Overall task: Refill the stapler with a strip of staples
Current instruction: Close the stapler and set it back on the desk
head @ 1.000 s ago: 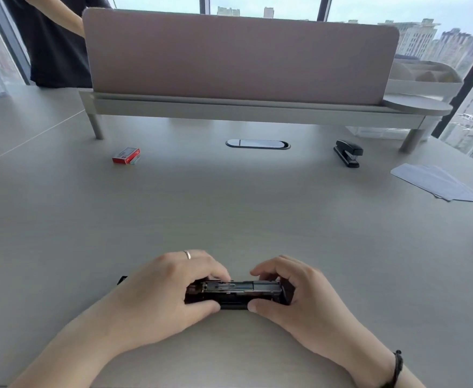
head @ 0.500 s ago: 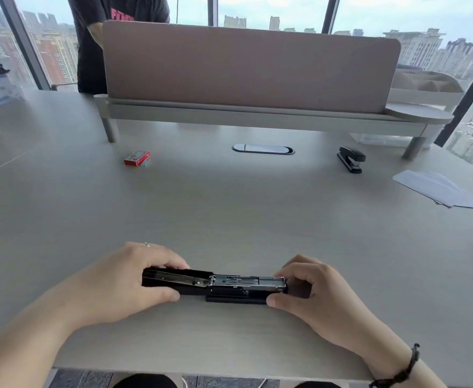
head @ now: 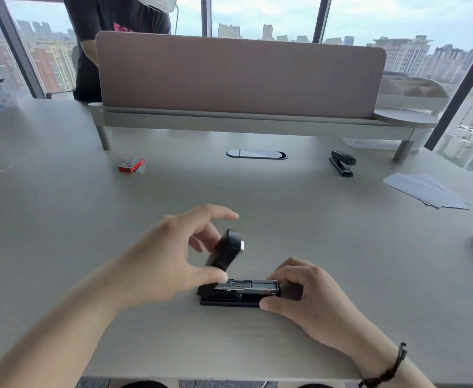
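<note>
Black stapler (head: 239, 294) lies on the desk (head: 89, 233), well in front of the staple box (head: 131, 164). The right hand (head: 305, 295) pinches its front end to steady it; the left hand (head: 168, 256) holds the lid (head: 225, 252) up, leaving the metal channel (head: 247, 285) exposed.

We see the stapler (head: 239, 292) on the desk (head: 61, 233) nearest us, staple box (head: 131, 165) far left, second stapler (head: 342, 163) far right, papers (head: 425, 190) beyond.
</note>
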Tool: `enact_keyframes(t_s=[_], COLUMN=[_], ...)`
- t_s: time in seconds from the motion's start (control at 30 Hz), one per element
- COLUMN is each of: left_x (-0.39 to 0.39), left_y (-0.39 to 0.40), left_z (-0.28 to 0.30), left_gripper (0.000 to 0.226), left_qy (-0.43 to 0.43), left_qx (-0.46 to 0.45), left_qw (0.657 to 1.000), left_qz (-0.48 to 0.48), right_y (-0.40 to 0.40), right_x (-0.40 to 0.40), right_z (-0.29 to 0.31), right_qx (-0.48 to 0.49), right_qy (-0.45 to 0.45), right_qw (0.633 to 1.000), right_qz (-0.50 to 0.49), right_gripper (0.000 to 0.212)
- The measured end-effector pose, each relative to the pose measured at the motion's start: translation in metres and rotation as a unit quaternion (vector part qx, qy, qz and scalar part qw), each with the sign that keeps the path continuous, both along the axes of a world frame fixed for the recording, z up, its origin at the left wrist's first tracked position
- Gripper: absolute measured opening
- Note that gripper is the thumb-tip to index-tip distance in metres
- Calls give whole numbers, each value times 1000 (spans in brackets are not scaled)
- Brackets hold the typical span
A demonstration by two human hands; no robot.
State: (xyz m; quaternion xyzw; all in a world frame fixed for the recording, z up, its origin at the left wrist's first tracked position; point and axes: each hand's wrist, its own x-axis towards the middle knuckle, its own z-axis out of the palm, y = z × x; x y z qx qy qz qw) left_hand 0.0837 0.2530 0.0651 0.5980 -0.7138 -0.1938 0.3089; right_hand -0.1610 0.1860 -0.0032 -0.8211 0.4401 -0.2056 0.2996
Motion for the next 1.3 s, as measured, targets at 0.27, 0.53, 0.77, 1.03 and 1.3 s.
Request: enact_keyframes(t_s=[0.27, 0.53, 0.77, 1.03, 1.3], left_x=[-29, -31, -32, -32, -34], left_y=[-5, -7, -5, -5, -5], left_z=[-47, -57, -61, -63, -64], left_gripper=[40, 38, 37, 33, 32], left_qy=[107, 68, 101, 116, 102], left_qx=[10, 2, 4, 4, 10], left_qw=[994, 997, 995, 993, 995], left_qz=[0, 23, 24, 17, 10], right_y=[1, 2, 4, -1, 0], right_x=[1, 0, -10, -16, -16], right_z=[4, 3, 6, 2, 4], right_qx=[7, 4, 91, 103, 73], right_qy=[-5, 10, -203, -185, -150], right_qw=[1000, 1000, 975, 977, 986], right_qz=[4, -2, -12, 19, 13], right_gripper=[22, 18, 51, 35, 18])
